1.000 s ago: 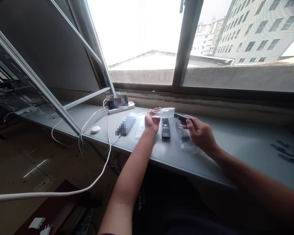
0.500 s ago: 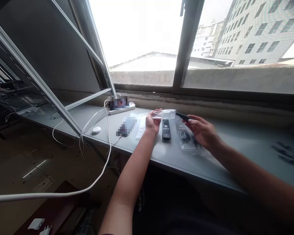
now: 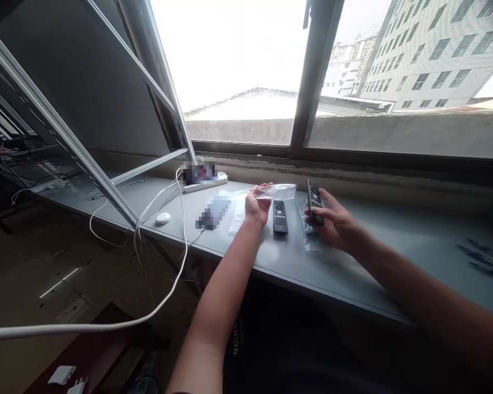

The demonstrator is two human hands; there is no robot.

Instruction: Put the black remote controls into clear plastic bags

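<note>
My left hand (image 3: 257, 205) pinches the end of a clear plastic bag (image 3: 277, 191) and holds it lifted above the grey counter (image 3: 394, 241). Just right of that hand, a black remote control (image 3: 280, 216) lies flat on the counter. My right hand (image 3: 332, 221) grips a second black remote (image 3: 313, 198), its buttons facing up and its far end pointing toward the window. Under the right hand lies another clear bag (image 3: 314, 239) with something dark inside.
A white power strip (image 3: 203, 180) with white cables (image 3: 164, 197) sits at the back left by the window. A small white round device (image 3: 162, 218) and a blurred flat object (image 3: 212, 212) lie left of my left hand. Dark items (image 3: 482, 254) rest far right. A slanted metal frame (image 3: 66, 137) rises at the left.
My right hand has turned the held remote from sideways, pointing at the bag, to lengthwise with buttons up, and drawn it a little nearer. The left hand still holds the bag.
</note>
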